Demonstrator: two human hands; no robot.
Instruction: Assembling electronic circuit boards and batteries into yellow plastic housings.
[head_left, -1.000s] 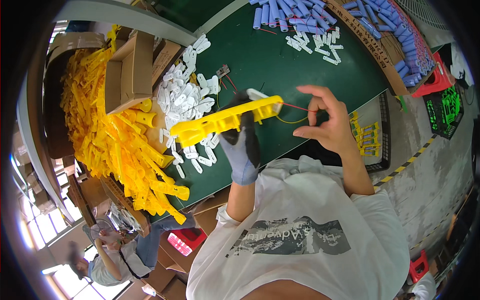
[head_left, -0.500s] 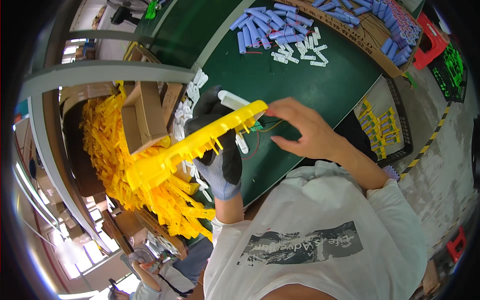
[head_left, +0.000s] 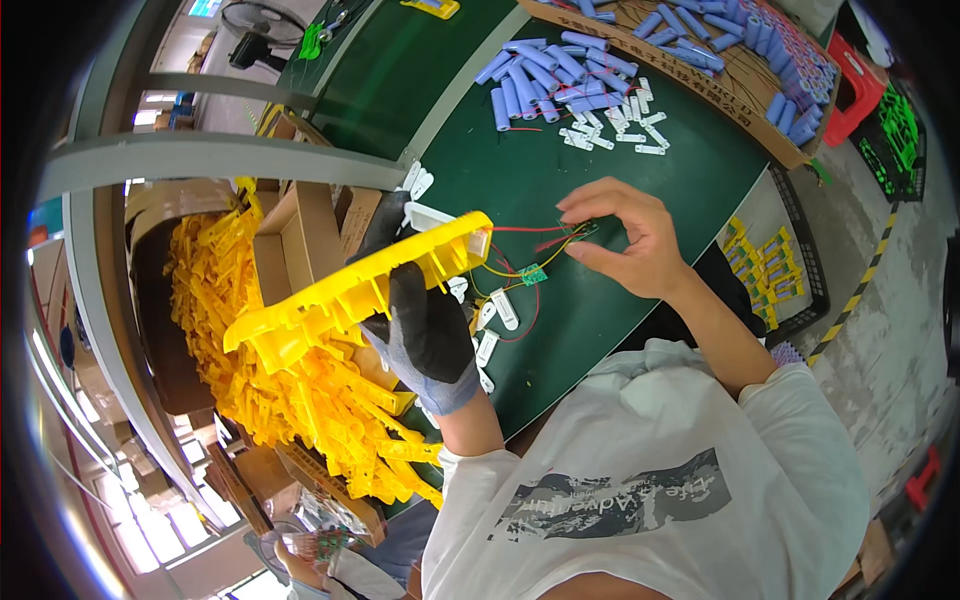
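My left hand [head_left: 432,335], in a grey and black glove, is closed around a long yellow plastic shell [head_left: 350,282] with ribs, held tilted above the table. A white plastic piece [head_left: 428,216] shows behind the shell's upper end. My bare right hand [head_left: 640,240] pinches a small dark circuit board [head_left: 581,230] between thumb and fingers. Red and yellow wires run from it toward the shell's end. A second, green circuit board [head_left: 534,273] hangs or lies among the wires just below; which one I cannot tell. White plastic pieces [head_left: 505,310] lie under the left hand.
On the green table [head_left: 680,190] lie blue cylindrical cells [head_left: 560,75] and small white pieces [head_left: 620,125]. A cardboard box [head_left: 745,110] of cells stands at the far right. Yellow shells [head_left: 290,390] are heaped at left beside an open carton [head_left: 290,240]. A black crate [head_left: 800,290] sits at right.
My right hand has closed from open fingers onto the small board and pulled its wires out taut from the shell's end. The left hand and shell have shifted slightly left and down.
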